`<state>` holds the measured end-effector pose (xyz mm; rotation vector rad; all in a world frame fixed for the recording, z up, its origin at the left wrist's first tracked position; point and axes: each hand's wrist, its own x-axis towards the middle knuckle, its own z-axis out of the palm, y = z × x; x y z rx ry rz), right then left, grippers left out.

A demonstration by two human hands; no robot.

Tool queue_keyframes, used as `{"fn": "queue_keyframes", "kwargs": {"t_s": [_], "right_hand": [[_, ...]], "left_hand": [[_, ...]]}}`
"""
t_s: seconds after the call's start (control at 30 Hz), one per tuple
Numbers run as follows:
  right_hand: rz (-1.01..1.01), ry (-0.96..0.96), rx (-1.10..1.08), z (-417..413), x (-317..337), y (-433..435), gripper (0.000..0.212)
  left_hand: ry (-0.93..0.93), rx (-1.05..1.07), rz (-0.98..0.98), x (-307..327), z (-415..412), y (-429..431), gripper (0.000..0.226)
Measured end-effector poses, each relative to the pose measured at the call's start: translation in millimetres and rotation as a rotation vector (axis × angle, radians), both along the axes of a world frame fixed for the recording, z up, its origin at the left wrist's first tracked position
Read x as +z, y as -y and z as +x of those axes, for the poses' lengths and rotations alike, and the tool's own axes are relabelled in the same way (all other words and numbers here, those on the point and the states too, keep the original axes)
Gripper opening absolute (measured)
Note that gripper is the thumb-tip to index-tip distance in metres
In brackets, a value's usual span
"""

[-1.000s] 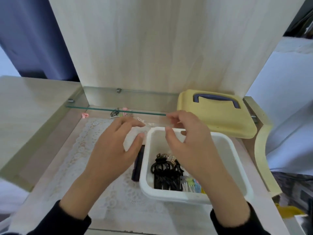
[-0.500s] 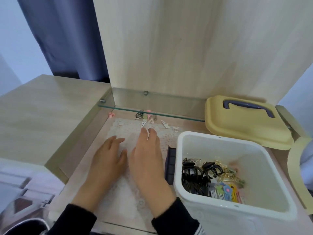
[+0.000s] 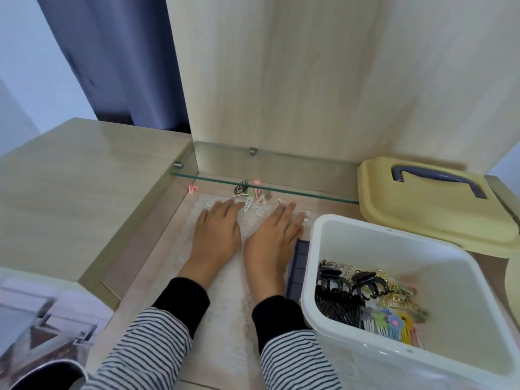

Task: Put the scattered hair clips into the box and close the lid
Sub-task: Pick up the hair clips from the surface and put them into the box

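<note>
A white plastic box (image 3: 315,266) stands open at the right, with several black, gold and coloured hair clips (image 3: 368,296) in its bottom. Its yellow lid (image 3: 422,215) with a blue handle lies behind it. Several small clips (image 3: 253,194) lie scattered under the glass shelf edge, and a pink clip (image 3: 193,188) sits apart at the left. My left hand (image 3: 218,235) and my right hand (image 3: 274,237) lie flat, palms down, on the lace mat (image 3: 225,319), fingertips just short of the scattered clips. Both hands hold nothing.
A glass shelf (image 3: 264,170) spans the recess above the scattered clips. A dark blue comb-like piece (image 3: 298,266) lies between my right hand and the box. A wooden desktop (image 3: 84,175) rises at the left, and a wooden panel (image 3: 309,80) stands behind.
My hands left the box rim and came down flat on the mat to its left, then slid forward toward the scattered clips. My view turned left, so the box sits further right.
</note>
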<state>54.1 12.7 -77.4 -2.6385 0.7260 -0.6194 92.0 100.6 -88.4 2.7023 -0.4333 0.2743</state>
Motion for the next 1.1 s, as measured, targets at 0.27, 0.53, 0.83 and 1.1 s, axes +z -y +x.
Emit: {"fn": "queue_keyframes", "kwargs": {"t_s": [0.27, 0.53, 0.83, 1.1], "right_hand": [[-0.007, 0.036, 0.01, 2.2, -3.4, 0.2, 0.054], [-0.017, 0.07, -0.018, -4.1, -1.5, 2.7, 0.064], [0.0, 0.142, 0.017, -7.9, -3.4, 3.3, 0.024], [-0.033, 0.157, 0.068, -10.2, -1.2, 0.3, 0.031]], "left_hand": [[0.003, -0.007, 0.006, -6.6, -0.3, -0.3, 0.056], [0.177, 0.061, -0.254, -2.3, -5.8, -4.2, 0.021], [0.194, 0.092, -0.213, -7.7, -2.9, -4.1, 0.023], [0.18, 0.119, -0.215, -11.1, -0.3, -4.8, 0.02]]}}
